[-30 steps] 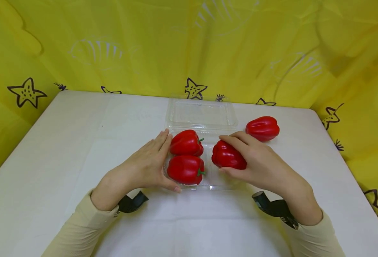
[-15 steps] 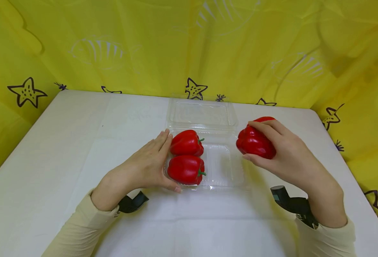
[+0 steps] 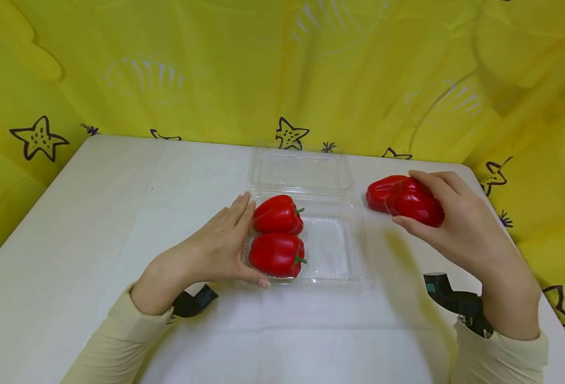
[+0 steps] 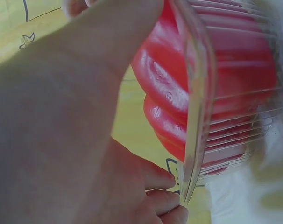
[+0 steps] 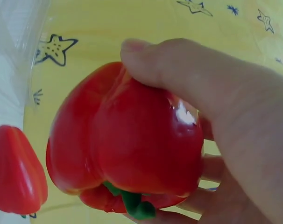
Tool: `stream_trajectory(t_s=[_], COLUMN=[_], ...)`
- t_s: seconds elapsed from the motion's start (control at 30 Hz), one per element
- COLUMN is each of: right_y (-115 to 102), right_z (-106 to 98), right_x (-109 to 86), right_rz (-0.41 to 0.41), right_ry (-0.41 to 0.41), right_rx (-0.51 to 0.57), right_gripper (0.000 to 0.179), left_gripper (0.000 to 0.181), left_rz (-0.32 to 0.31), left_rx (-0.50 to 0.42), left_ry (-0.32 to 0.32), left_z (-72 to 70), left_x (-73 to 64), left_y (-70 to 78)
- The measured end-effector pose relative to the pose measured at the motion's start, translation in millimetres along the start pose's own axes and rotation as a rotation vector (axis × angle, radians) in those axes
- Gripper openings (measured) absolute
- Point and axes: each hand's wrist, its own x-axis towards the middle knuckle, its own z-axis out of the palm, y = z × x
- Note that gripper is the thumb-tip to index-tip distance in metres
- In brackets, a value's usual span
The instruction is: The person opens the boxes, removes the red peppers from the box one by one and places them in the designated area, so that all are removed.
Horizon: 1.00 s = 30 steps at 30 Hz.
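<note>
Two peppers (image 3: 276, 255) in tray's (image 3: 327, 242) left half, lid (image 3: 301, 170) behind, left hand (image 3: 217, 242) at left, third pepper (image 3: 380, 193) right, fourth (image 3: 416, 202) before it in right hand (image 3: 462, 224)

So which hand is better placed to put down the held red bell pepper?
Probably the right hand: it grips the glossy red bell pepper; the left hand touches the clear plastic container.

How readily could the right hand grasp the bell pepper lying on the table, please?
Probably not: the right hand holds another red bell pepper, which partly hides the tabletop bell pepper in the head view.
</note>
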Motion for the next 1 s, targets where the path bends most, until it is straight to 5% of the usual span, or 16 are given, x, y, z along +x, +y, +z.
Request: stream_trajectory(t_s=[1.0], right_y=[59.2], right_z=[11.0], right_x=[5.6], right_rz=[0.192], right_ry=[0.044], right_rx=[-0.027], right_gripper=[0.081], left_gripper=[0.136], left_rz=[-0.046], left_rx=[0.103], left_ry=[0.016], left_z=[1.2], left_x=[-0.4], left_y=[4.1])
